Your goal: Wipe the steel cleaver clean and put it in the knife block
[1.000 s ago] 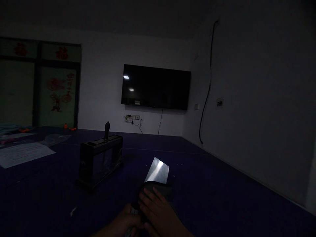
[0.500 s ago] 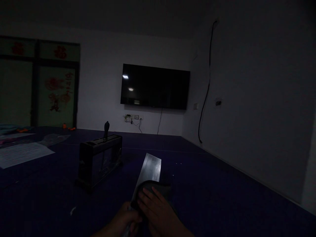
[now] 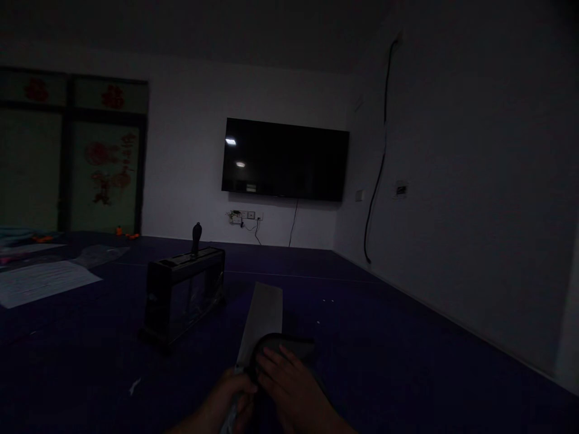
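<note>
A long flat strip, pale grey like a metal blade [image 3: 265, 310], points away from me at the bottom middle. My left hand [image 3: 230, 395] is closed round its near end, with the thumb on top. Over the blade's right side lies a dark grey cloth [image 3: 296, 346] with a black edge. My right hand [image 3: 292, 386] holds this cloth against the blade, its fingers laid together across it. The near part of the blade and the cloth's underside are hidden by my hands. The light is very dim.
A black box-shaped device [image 3: 185, 295] with an upright handle stands left of the blade on the dark blue surface [image 3: 398, 349]. Farther left lie printed paper [image 3: 45, 282] and clear plastic [image 3: 100, 256]. A white scrap [image 3: 134, 386] lies nearer. A television [image 3: 286, 160] hangs ahead.
The blade's far end has shifted slightly left, and its bright shine has dulled. My right hand and the cloth have moved very little.
</note>
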### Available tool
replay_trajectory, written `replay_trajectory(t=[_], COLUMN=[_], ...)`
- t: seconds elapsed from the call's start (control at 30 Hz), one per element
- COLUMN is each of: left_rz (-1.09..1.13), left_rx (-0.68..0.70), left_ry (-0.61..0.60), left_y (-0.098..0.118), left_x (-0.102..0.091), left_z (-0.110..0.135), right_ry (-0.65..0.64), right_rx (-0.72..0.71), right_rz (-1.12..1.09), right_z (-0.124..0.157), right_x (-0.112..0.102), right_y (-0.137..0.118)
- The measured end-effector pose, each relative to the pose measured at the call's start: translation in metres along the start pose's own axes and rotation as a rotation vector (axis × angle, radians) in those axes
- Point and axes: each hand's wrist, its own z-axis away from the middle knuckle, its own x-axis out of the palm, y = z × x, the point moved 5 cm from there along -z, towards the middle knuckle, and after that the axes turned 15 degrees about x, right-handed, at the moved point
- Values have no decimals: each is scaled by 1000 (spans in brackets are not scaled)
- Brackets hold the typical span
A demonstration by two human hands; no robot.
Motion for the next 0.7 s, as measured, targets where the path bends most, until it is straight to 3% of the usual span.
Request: replay_trajectory(t=[0.27, 0.53, 0.7], left_rz=[123, 181, 79], left_rx=[36, -47, 7], left_ry=[56, 51, 79], left_y=[14, 38, 48], left_x=[5, 20, 27], left_z=[2, 13, 20], right_ry=[153, 172, 192], right_rx=[47, 191, 166], right_rz=[-46, -33, -29], right_z=[-5, 3, 2], right_x=[-24, -10, -12], right_y=[1, 11, 9])
